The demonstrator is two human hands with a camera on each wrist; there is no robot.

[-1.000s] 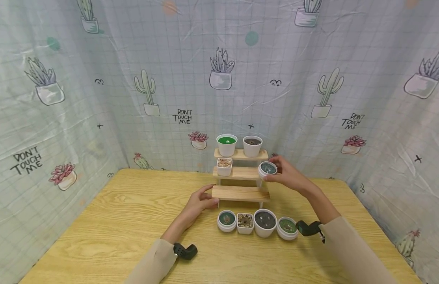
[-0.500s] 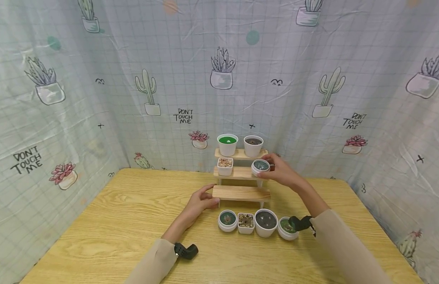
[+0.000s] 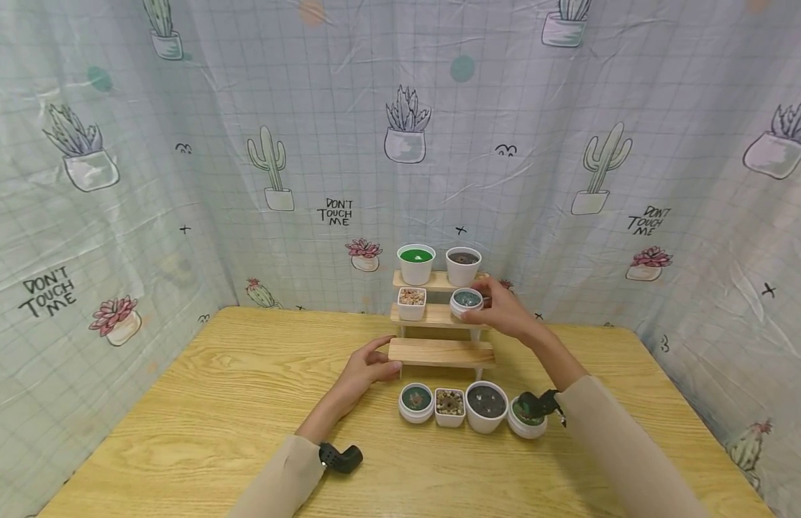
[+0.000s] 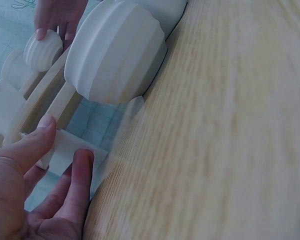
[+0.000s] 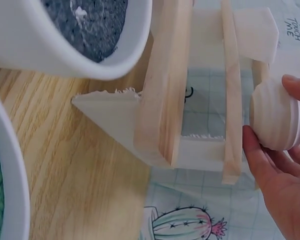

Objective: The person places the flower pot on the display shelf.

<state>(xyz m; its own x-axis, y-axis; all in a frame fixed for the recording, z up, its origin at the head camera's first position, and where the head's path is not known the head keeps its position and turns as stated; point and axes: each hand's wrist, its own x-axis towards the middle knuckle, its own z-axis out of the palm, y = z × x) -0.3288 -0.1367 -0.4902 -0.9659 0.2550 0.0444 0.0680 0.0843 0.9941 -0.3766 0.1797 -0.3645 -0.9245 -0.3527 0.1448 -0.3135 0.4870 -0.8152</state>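
Note:
My right hand (image 3: 507,311) holds a small ribbed white pot (image 3: 467,303) with blue-grey filling, thumb on one side and fingers on the other. The pot is at the right end of the middle step of a three-step wooden plant stand (image 3: 441,351); in the right wrist view its base is right at the step's edge. A square white pot (image 3: 411,306) with pale pebbles sits left on that step. My left hand (image 3: 363,370) grips the left end of the lowest step; in the left wrist view the thumb (image 4: 37,137) presses the wood and the fingers lie by a white leg (image 4: 65,150).
On the top step stand a white pot with green filling (image 3: 415,266) and one with dark filling (image 3: 463,268). A row in front of the stand holds a round pot (image 3: 416,403), a square pebble pot (image 3: 449,408), a large dark-filled pot (image 3: 486,408) and a green-filled pot (image 3: 526,424).
My right hand has carried the small ribbed pot leftward from beyond the stand's right end onto the middle step's right side. My left hand has kept its grip on the lowest step.

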